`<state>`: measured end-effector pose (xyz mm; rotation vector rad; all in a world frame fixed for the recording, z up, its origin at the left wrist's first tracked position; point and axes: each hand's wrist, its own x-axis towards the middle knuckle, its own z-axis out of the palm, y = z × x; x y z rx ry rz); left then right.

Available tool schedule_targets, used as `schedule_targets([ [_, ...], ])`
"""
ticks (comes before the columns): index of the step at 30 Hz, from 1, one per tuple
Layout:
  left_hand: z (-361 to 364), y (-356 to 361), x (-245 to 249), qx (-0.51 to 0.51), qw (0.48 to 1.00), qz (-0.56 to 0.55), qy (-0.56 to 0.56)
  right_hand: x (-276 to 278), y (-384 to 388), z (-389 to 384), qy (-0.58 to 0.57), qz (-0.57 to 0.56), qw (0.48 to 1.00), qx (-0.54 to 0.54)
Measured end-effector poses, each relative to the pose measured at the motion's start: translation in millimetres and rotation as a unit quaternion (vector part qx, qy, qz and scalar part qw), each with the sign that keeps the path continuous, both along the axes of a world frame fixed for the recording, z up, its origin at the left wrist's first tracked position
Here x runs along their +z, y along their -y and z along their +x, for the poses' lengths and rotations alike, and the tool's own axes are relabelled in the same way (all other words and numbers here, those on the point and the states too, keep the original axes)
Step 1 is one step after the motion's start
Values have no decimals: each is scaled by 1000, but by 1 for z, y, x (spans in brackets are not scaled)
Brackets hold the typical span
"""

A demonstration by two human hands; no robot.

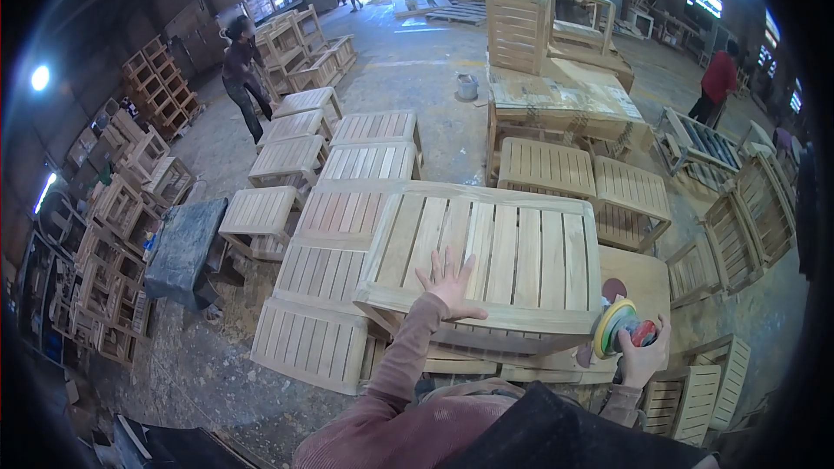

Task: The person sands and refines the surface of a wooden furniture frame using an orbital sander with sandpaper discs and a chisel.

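In the head view, the left hand is seen laid flat on the near rail of a slatted table top, with the fingers spread wide and nothing gripped. The right hand is closed round the body of a sander, whose green and yellow disc is turned toward the table top's near right corner; whether the disc touches the wood cannot be told. The slatted table top is set directly in front of the person, resting on other slatted pieces and partly over a plain board, on which a dark round disc lies. The table top is judged to be stiff and fairly heavy, made of solid timber slats with open gaps, dry rather than slippery, and not fragile, though its bare surface could be marked. It is best held by the outer frame rails, or steadied with a flat palm, rather than by a single slat. The sander is judged compact and rigid, and is best held by its body with the fingers kept clear of the disc. Further off, rows of similar slatted tables are set out on the floor, a dark covered worktop stands to the left, and other people are at work well apart.
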<state>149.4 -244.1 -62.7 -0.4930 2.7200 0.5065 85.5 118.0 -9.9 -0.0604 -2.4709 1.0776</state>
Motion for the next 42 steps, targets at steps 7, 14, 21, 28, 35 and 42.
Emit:
schedule_targets([
  [7,2,2,-5,-3,1000,9,-12,-1,2,1,-20,19,1000,14],
  [14,2,0,5,-1,1000,14,-3,28,58,-27,-6,92,962,256],
  [21,17,-3,0,7,998,19,-66,32,183,-66,40,236,884,402],
  [28,108,-11,-36,-108,883,195,-414,11,229,-30,-168,283,914,236],
  [35,224,-12,-227,-21,832,554,31,-70,166,128,-44,138,756,638],
  [42,271,-11,-277,12,806,587,82,-446,1,156,261,174,636,705],
])
